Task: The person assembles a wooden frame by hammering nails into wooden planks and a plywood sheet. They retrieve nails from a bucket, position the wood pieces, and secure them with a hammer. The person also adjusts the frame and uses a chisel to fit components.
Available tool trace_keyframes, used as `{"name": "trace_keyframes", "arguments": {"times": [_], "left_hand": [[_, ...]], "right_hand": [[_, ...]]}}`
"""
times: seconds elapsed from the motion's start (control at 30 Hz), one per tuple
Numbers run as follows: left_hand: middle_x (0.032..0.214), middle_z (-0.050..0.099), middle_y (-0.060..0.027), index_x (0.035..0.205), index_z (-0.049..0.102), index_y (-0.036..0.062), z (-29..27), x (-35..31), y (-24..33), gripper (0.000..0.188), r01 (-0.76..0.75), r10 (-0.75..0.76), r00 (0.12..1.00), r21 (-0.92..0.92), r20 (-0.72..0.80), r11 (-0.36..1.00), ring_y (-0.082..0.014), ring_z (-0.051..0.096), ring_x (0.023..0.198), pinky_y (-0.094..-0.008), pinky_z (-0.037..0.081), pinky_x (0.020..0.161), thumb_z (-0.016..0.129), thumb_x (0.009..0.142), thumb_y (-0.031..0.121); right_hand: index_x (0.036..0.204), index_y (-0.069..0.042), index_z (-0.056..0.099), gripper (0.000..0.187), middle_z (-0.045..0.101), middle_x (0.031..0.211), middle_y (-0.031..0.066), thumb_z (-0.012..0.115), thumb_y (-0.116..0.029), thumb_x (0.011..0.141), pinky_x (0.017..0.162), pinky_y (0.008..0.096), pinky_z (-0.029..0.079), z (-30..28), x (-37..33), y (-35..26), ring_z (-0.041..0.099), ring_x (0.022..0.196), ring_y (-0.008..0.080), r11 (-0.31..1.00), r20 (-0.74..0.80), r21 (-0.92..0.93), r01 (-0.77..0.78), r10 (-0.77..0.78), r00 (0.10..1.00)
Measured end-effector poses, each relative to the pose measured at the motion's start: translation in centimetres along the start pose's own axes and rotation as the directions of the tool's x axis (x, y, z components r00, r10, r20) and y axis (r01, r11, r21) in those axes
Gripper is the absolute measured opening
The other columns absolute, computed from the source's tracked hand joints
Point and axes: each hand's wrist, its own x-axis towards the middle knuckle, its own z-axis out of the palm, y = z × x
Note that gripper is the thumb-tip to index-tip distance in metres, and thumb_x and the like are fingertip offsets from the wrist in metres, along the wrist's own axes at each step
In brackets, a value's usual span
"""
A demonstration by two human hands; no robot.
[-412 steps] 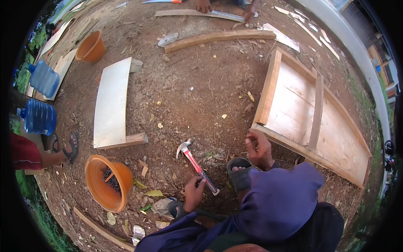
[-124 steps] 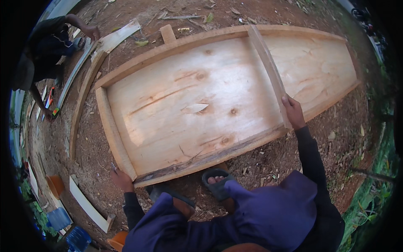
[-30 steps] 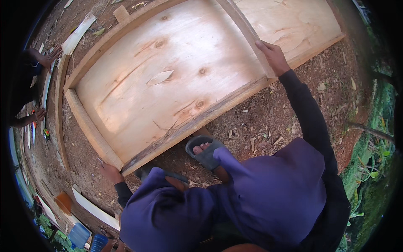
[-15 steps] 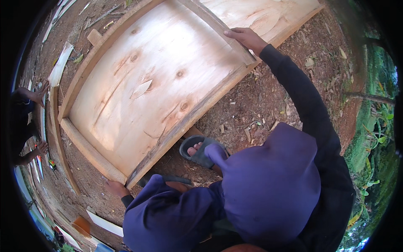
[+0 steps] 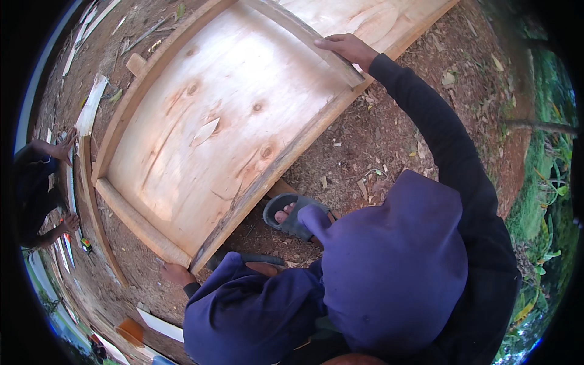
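Observation:
A large plywood panel point(image 5: 228, 152) edged with wooden battens lies tilted across the view in front of me. My right hand point(image 5: 350, 50) grips the crosspiece point(image 5: 298, 30) near the panel's right corner, thumb on top of the wood. At the near left corner, my left hand point(image 5: 176, 274) holds the end of the short edge batten point(image 5: 143, 222); some of its fingers are hidden by the wood. A loose pointed wood chip point(image 5: 205, 132) rests on the plywood. Beyond the crosspiece the sheet continues to the upper right.
At the left, another person's hands point(image 5: 64, 149) rest by a long narrow strip. Between that person and the panel lies a curved-looking batten point(image 5: 97, 213), with a tape measure point(image 5: 86, 245) close by. My sandalled foot point(image 5: 291, 216) is beside the panel's near edge. Wood scraps litter the soil.
The view has turned slightly, so the panel's right corner and my right hand appear a little further left and up. Both hands keep their places on the wood.

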Motion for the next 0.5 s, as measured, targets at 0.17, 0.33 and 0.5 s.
{"name": "trace_keyframes", "arguments": {"times": [0.17, 0.33, 0.5], "left_hand": [[0.099, 0.064, -0.0321, 0.104, 0.058, -0.0179, 0.0, 0.1, -1.0, 0.041, -0.128, 0.127, 0.991, 0.029, 0.031, 0.991, -0.0425, 0.057, 0.085, -0.05, 0.044, 0.082, 0.046, 0.097, 0.02], [0.1, 0.063, -0.0339, 0.104, 0.059, -0.0174, 0.3, 0.0, -0.8, 0.042, -0.067, 0.067, 0.997, 0.005, -0.024, 0.998, -0.0444, 0.058, 0.087, -0.05, 0.044, 0.082, 0.046, 0.099, 0.022], [0.102, 0.063, -0.0349, 0.105, 0.06, -0.0168, 0.3, 0.5, -1.4, 0.043, -0.062, 0.066, 0.997, 0.082, -0.049, 0.995, -0.0458, 0.058, 0.089, -0.0505, 0.043, 0.084, 0.043, 0.099, 0.022]], "right_hand": [[0.127, 0.004, 0.064, 0.072, 0.069, 0.111, 0.0152, 0.068, -0.056, 0.088, 0.088, 0.0315, 0.052, 0.1, -0.3, -0.2, 0.067, 0.099, 0.0209, 0.999, -0.004, 0.041, -0.003, 0.003, 1.0], [0.126, 0.005, 0.064, 0.073, 0.069, 0.111, 0.0164, 0.068, -0.057, 0.088, 0.087, 0.0314, 0.053, 0.1, -0.3, 0.0, 0.068, 0.097, 0.0218, 0.998, -0.011, 0.063, -0.004, 0.005, 1.0], [0.126, 0.006, 0.063, 0.074, 0.069, 0.112, 0.0172, 0.068, -0.057, 0.088, 0.088, 0.0316, 0.053, 0.2, -0.3, -0.2, 0.068, 0.099, 0.0222, 0.997, 0.005, 0.082, -0.012, 0.012, 1.0]]}}
